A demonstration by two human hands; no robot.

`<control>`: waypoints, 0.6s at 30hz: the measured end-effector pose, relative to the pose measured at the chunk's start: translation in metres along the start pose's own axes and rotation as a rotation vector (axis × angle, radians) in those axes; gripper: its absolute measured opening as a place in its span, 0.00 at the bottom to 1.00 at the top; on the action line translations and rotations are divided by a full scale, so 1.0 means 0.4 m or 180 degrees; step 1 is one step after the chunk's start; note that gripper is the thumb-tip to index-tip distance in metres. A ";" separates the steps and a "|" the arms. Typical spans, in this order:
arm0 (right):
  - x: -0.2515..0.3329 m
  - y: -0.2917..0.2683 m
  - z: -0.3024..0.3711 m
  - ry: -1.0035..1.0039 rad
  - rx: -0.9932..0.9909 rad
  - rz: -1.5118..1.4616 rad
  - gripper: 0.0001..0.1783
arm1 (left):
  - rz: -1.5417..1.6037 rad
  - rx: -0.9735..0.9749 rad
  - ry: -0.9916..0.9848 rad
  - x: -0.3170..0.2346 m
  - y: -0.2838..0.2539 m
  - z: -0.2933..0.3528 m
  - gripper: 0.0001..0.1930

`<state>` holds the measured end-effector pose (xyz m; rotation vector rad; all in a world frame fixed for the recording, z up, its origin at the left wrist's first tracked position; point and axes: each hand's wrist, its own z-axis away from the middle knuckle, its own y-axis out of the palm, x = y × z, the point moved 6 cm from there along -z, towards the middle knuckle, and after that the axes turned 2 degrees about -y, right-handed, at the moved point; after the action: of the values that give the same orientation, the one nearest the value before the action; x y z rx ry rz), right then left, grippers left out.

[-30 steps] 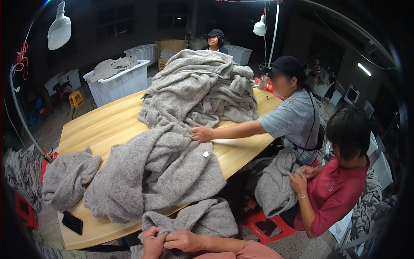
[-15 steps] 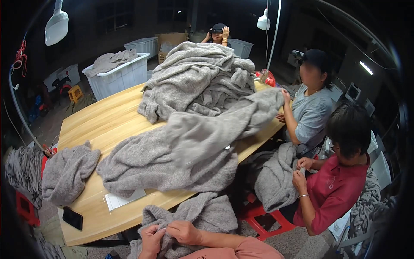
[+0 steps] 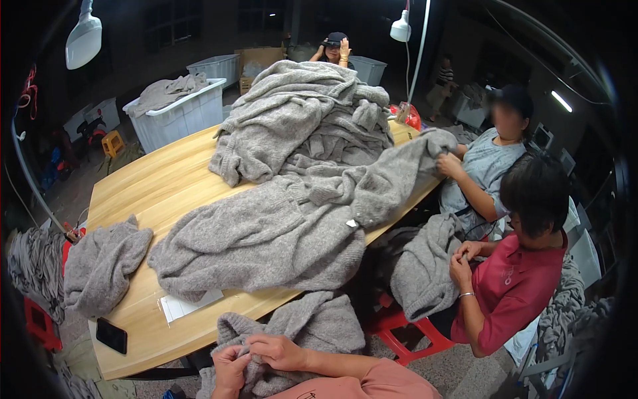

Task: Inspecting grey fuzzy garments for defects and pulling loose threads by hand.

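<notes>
A grey knitted sweater [image 3: 325, 322] lies bunched at the table's near edge and hangs down below it. My left hand [image 3: 230, 370] pinches its knit, thumb and fingers pressed together. Close beside it, my right hand [image 3: 274, 351] grips the same sweater with curled fingers. The fingertips of both hands nearly meet over a fold; whether anything small sits between them I cannot make out. Farther in on the table, another grey sweater [image 3: 259, 243] is spread out, with a small white tag [image 3: 351, 223] on it.
A large heap of grey sweaters [image 3: 299, 120] covers the table's far part. At left lie a folded sweater [image 3: 106, 266] and a black phone [image 3: 111, 336]; a white paper [image 3: 189, 307] is nearer. Two co-workers sit at right, one on a red stool [image 3: 405, 342]. A white bin [image 3: 179, 120] stands behind.
The co-worker in grey has leaned back, and the sweater end in that person's hands has settled onto the table, showing a white tag. My hands stay at the same fold.
</notes>
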<state>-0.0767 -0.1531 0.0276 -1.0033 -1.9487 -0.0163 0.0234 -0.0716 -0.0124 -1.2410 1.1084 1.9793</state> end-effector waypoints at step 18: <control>-0.062 0.012 0.021 0.0562 0.0269 -0.0836 0.06 | -0.2367 -0.0625 0.0382 -0.058 0.043 0.040 0.08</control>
<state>-0.0734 -0.1623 0.0029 -0.6629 -1.8885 -0.1637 0.0126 -0.0671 0.0186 -1.5948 0.3945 1.4673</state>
